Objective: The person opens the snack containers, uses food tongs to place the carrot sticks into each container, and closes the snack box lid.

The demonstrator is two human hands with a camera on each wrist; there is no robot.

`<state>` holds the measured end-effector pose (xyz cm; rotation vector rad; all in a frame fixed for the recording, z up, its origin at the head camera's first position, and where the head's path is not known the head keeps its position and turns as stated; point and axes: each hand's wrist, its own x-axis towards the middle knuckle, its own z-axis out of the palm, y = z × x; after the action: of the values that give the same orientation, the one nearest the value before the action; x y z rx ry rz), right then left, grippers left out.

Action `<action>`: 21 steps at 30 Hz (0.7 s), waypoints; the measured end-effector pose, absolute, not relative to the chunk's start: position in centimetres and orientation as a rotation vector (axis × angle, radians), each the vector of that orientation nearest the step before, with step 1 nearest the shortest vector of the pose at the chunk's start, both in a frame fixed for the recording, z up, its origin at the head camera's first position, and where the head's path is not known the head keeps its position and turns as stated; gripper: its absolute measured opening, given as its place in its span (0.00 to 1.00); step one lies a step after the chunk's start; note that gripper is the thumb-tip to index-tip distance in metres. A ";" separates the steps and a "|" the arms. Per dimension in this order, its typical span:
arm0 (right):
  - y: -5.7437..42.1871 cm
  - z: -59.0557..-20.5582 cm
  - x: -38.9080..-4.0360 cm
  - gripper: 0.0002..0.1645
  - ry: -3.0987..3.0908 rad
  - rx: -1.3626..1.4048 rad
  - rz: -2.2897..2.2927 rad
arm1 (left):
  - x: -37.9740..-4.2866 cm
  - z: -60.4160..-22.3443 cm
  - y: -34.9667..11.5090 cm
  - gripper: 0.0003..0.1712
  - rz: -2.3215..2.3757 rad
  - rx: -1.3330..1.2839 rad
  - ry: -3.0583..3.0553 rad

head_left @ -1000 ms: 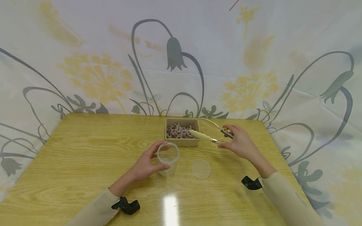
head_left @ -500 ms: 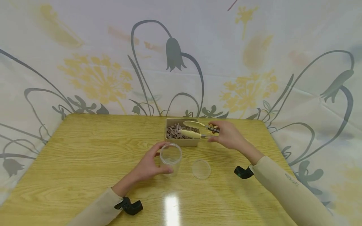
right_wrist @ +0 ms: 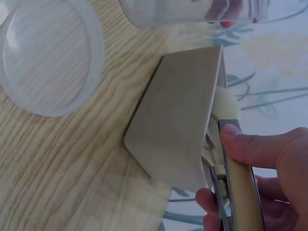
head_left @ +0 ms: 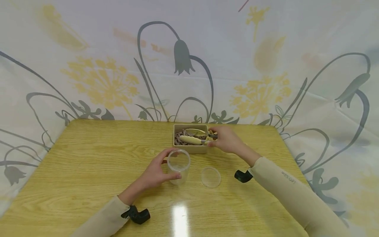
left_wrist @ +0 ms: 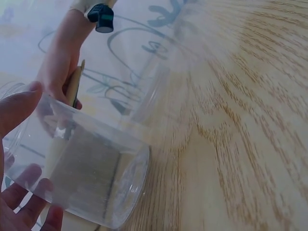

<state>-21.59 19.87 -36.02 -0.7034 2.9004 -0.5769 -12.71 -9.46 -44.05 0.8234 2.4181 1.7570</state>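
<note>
My left hand (head_left: 160, 169) grips a clear plastic jar (head_left: 179, 164) round its side, fingers behind and thumb in front. The left wrist view shows the jar (left_wrist: 91, 159) see-through, its base at the wood. In my right hand (head_left: 226, 140) is a pair of tongs (head_left: 192, 140) with cream tips and metal arms. Those tips are spread among brownish-purple strips (head_left: 179, 136) inside a beige rectangular box (head_left: 192, 150). Seen from the right wrist, the thumb presses on the tongs' handle (right_wrist: 243, 183) beside the box rim; the strips are mostly hidden there.
A round clear lid (head_left: 211, 177) lies flat on the wooden table (head_left: 118, 158), right of the jar and in front of the box. Behind the table hangs a flower-printed cloth (head_left: 189, 82). Black wrist cameras (head_left: 139, 215) sit on both sleeves.
My right hand has moved left with the tongs, bringing their tips from the box's right edge down into the strips. The left hand and jar shifted slightly right.
</note>
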 end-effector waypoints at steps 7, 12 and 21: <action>19.7 -35.9 -21.4 0.36 2.906 -0.627 -0.589 | -13.0 -44.3 -9.6 0.46 1.735 0.843 2.455; 19.9 -35.7 -21.4 0.35 2.907 -0.613 -0.607 | -13.0 -44.4 -9.6 0.46 1.726 0.841 2.459; 20.5 -35.4 -21.2 0.34 2.929 -0.611 -0.639 | -13.1 -44.2 -9.6 0.46 1.728 0.793 2.456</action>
<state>-21.16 20.46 -35.39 -0.6109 2.9285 -0.6387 -13.07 -9.62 -44.21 0.7931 2.4556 1.7281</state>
